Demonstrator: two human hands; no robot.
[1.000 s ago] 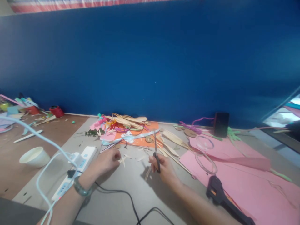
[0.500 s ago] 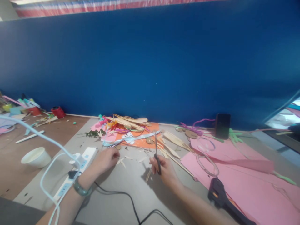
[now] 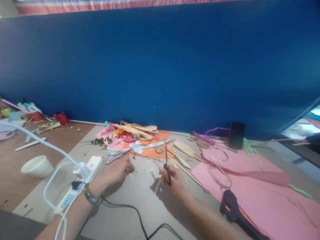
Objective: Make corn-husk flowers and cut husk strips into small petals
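Note:
My right hand [image 3: 175,181] is closed round the dark handles of a pair of scissors [image 3: 166,153]. Their blades point up and away from me, close together. Below those fingers a pale strip [image 3: 157,186] lies on the grey table. My left hand [image 3: 121,171], with a green bangle at the wrist, rests low over the table. Its fingers are curled down at small pale scraps [image 3: 131,176]; whatever is between the fingertips is hidden. Just beyond both hands are a light blue ribbon [image 3: 150,145] and an orange sheet [image 3: 163,136].
A white power strip [image 3: 93,168] with cables lies left of my left arm, near a paper cup [image 3: 37,166]. Dried husk strips [image 3: 136,128] lie ahead. On the right are pink sheets [image 3: 260,196], a black glue gun [image 3: 233,210] and an upright phone [image 3: 236,135].
My left hand has moved right and slightly forward, over the pale scraps, and its fingers now cover some of them. The right hand and scissors stay nearly still.

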